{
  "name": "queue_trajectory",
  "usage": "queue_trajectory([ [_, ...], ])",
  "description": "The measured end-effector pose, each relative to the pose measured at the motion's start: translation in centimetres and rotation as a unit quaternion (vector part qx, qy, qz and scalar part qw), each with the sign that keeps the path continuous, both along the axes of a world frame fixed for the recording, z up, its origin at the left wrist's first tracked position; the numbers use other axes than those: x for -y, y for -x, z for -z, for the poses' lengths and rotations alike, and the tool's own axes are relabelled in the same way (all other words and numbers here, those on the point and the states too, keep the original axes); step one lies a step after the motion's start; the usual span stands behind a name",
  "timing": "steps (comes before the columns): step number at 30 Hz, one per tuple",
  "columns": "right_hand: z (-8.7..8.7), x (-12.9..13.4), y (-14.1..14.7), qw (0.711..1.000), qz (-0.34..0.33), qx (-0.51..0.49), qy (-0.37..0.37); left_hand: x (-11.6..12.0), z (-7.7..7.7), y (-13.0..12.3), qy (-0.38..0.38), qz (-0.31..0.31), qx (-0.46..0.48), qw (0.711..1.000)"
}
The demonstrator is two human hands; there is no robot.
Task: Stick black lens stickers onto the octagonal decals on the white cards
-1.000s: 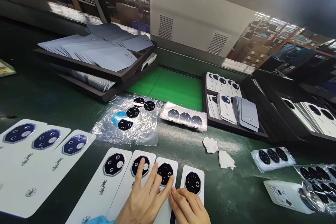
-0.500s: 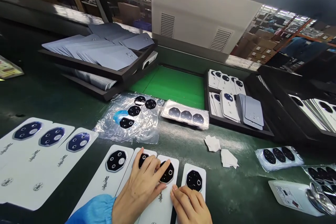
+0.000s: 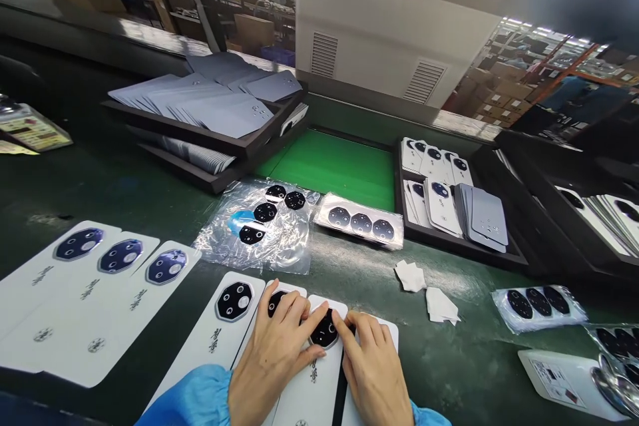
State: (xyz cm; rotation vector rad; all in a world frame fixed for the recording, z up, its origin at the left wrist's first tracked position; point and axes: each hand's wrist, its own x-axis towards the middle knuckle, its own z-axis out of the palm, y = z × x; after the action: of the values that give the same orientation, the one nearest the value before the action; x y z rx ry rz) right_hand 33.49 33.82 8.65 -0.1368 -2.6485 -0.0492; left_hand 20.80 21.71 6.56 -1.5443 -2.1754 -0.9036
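White phone back panels with black octagonal camera plates lie in a row in front of me. My left hand spreads over the second and third ones, its fingers apart and fingertips at their camera plates. On the third panel, a black camera plate sits between my hands. The index fingertip of my right hand touches the right edge of that plate. Under my right hand, the fourth panel is mostly hidden. The leftmost panel of the row lies untouched.
At left lie more white panels with bluish camera plates. Ahead are a plastic bag with loose plates, a packed strip of plates, paper scraps and trays of panels. A labelled white panel lies at right.
My right hand has moved up and left from the fourth panel's lower edge, its index finger now on the third panel's camera plate. My left hand stays over the same panels. The view has shifted slightly.
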Motion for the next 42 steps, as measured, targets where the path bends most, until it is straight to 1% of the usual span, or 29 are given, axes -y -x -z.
queue_trajectory([
  [4, 1.0, 0.5, -0.2, 0.998, 0.02, -0.039, -0.05, 0.2, -0.5, -0.7, 0.025, -0.05, -0.075, 0.996],
  [6, 1.3, 0.7, -0.5, 0.997, 0.022, -0.046, -0.052, 0.3, -0.7, -0.9, 0.037, -0.051, -0.104, 0.993],
  [10, 1.9, 1.1, -1.2, 0.999, 0.024, -0.025, -0.033, 0.5, -0.6, -1.1, 0.029, -0.051, -0.134, 0.989],
  [13, 2.2, 1.4, -1.7, 0.999, 0.015, -0.017, -0.05, 0.5, -0.4, -1.5, 0.01, -0.067, -0.13, 0.989],
  [17, 2.1, 1.7, -1.9, 0.998, 0.002, -0.02, -0.056, 0.3, -0.1, -2.0, -0.022, -0.084, -0.108, 0.99],
  [23, 1.1, 2.5, -1.9, 0.998, -0.006, -0.062, -0.026, 0.7, -0.1, -2.0, -0.03, -0.071, -0.113, 0.991],
  [25, 1.0, 2.6, -2.0, 0.997, -0.007, -0.077, -0.016, 1.2, 0.0, -1.9, -0.042, -0.054, -0.118, 0.991],
  [29, 1.1, 2.6, -2.4, 0.993, -0.04, -0.108, -0.027, 2.5, 0.4, -1.4, -0.083, 0.051, -0.151, 0.984],
  [31, 1.2, 2.6, -2.5, 0.992, -0.046, -0.116, -0.034, 2.9, 0.6, -1.1, -0.076, 0.091, -0.176, 0.977],
  [33, 1.1, 2.6, -2.5, 0.991, -0.044, -0.122, -0.039, 3.1, 0.7, -0.6, -0.046, 0.116, -0.209, 0.97],
  [35, 1.0, 2.5, -2.3, 0.99, -0.042, -0.13, -0.041, 3.1, 0.7, -0.1, -0.02, 0.135, -0.246, 0.96],
  [37, 0.9, 2.4, -2.1, 0.989, -0.04, -0.14, -0.041, 2.9, 0.4, 0.2, -0.013, 0.147, -0.269, 0.952],
  [39, 0.6, 2.3, -1.9, 0.988, -0.035, -0.143, -0.046, 2.8, 0.2, 0.3, -0.011, 0.153, -0.281, 0.947],
  [42, 0.5, 2.4, -1.5, 0.987, -0.029, -0.147, -0.059, 2.4, 0.0, 0.0, 0.017, 0.153, -0.294, 0.943],
])
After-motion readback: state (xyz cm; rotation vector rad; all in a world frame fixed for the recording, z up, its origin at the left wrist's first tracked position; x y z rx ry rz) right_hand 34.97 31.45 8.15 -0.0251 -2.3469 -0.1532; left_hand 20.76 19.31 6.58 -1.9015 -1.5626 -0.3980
